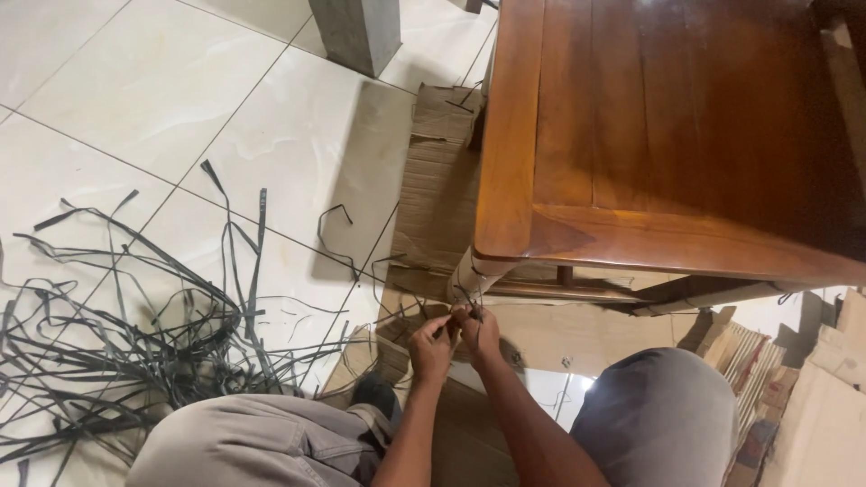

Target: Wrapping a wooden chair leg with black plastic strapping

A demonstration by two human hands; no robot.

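Note:
A polished brown wooden table [631, 126] stands on cardboard, and its near left leg [474, 275] is wrapped in cardboard bound with thin dark strapping. My left hand [431, 347] and my right hand [478, 332] meet at the foot of that leg, fingers pinched on a thin dark strap [462, 311] there. Both forearms reach forward between my knees, which are in grey trousers.
A big tangle of cut black strapping [126, 334] lies on the white tiled floor at the left. Flattened cardboard [442, 180] lies under the table. A grey post [359, 32] stands at the back. Cardboard pieces are stacked at the right [812, 406].

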